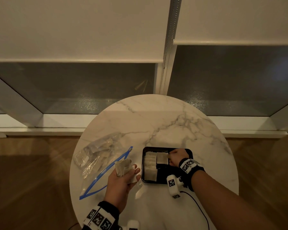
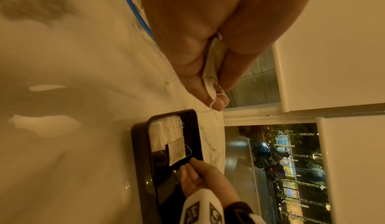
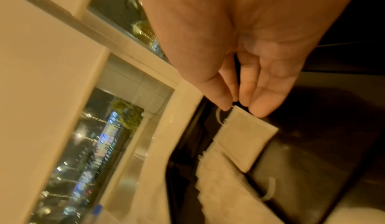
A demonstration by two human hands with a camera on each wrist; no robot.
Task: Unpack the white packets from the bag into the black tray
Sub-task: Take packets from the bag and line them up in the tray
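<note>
A clear zip bag (image 1: 96,156) with a blue seal lies open on the left of the round marble table (image 1: 156,123), with more white packets inside. My left hand (image 1: 123,173) hovers between bag and tray and grips a small bunch of white packets (image 2: 214,59), strings dangling. The black tray (image 1: 156,182) sits right of centre with several packets (image 1: 150,168) lined along its left side. My right hand (image 3: 243,110) is over the tray's far right part. Its thumb and fingertips pinch the edge of one packet (image 3: 245,138) that lies beside the row.
The blue seal (image 2: 133,8) of the bag runs close to my left hand. The tray's (image 2: 141,161) near right part is bare black floor. A black cable (image 1: 198,205) trails across the table's near edge. Window frames and wooden floor lie beyond the table.
</note>
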